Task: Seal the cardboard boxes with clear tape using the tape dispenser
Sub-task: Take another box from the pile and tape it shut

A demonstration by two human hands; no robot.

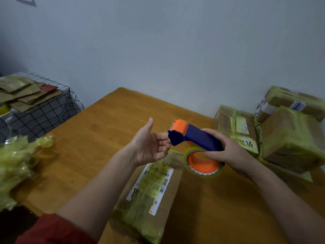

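Two bare hands are hovering over a wooden bench (105, 120). The right hand (228, 154) is closing its grip round the blue handle of the tape dispenser (197, 138), with the fingers curling over the top and the thumb pressing against the orange hub of the tape roll (202, 168) hanging beneath. The dispenser is being held in the air, its orange-and-blue head pointing left, above the far end of a cardboard box (140, 208).

The left hand (149, 147) is turning its palm toward the dispenser, its grip lying spread, thumb pointing up and fingertips sitting just beside the blue head. Whether they are touching it, I cannot tell.

The box is lying flat on the bench under both forearms, carrying a white shipping label (153, 182) beneath yellowish tape strips.

Several taped boxes (288, 141) are sitting piled at the bench's right side by the wall. Crumpled yellowish film (14, 166) is lying at the left edge. Further left, flattened cardboard pieces (26, 95) are resting on a grid-patterned cloth (52, 111). A red sleeve (52, 229) is showing on the left arm.
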